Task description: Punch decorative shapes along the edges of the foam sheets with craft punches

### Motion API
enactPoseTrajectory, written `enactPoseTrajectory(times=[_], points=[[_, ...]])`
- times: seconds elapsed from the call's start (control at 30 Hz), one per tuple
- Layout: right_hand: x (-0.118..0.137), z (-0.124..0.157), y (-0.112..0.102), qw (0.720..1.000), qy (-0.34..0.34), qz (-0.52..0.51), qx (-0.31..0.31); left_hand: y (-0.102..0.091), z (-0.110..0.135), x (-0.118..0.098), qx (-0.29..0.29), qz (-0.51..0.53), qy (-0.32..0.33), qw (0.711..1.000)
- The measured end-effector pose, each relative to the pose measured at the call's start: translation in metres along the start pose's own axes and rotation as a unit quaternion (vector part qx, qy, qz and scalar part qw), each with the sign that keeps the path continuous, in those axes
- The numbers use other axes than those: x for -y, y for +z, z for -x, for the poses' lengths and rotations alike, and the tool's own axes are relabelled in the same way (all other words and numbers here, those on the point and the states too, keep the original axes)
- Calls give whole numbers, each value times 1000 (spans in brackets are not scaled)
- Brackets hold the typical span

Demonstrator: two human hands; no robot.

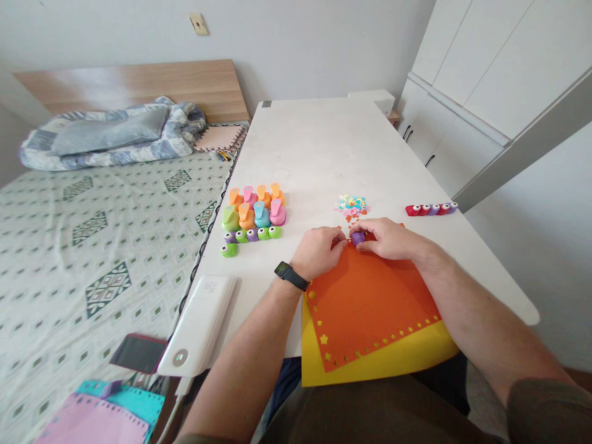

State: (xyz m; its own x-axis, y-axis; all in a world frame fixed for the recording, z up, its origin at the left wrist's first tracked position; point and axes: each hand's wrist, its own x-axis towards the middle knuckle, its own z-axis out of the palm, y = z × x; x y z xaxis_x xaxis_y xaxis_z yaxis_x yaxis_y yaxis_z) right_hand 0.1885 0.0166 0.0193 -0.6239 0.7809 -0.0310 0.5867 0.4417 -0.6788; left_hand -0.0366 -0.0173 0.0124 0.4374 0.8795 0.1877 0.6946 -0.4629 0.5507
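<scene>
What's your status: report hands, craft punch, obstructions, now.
Right hand gripping purple craft punch at far edge of orange sheet. Left hand beside it, at that edge. Paper cutouts scattered just beyond; nothing visibly blocking.

Right of centre, I record an orange sheet (pixel 374 296) with punched cut-outs, some star-shaped, patterning its left and lower edges; the sheet (pixel 370 374) beneath is plain yellow. The small punch (pixel 357 238) at the orange sheet's upper edge is purple. I note the paper pieces (pixel 352 203) as blue, yellow, pink and orange. Left of centre, the large punches (pixel 261 213) are orange, pink, green and blue; the row of small punches (pixel 252 235) is purple and green. At right, the punch row (pixel 432 209) runs red to purple. I log the tabletop (pixel 319 148) as white, and the bedsheet (pixel 143 216) at left as pale with green dots and diamond motifs.
</scene>
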Motion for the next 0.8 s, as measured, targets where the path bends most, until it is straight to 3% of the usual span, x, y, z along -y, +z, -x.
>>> enactPoseTrajectory(times=[0.53, 0.8], points=[[3, -1, 3, 1000, 0, 11, 8, -1, 1, -3, 5, 50, -22, 998], [8, -2, 5, 999, 10, 35, 0, 6, -5, -10, 6, 23, -9, 1000]])
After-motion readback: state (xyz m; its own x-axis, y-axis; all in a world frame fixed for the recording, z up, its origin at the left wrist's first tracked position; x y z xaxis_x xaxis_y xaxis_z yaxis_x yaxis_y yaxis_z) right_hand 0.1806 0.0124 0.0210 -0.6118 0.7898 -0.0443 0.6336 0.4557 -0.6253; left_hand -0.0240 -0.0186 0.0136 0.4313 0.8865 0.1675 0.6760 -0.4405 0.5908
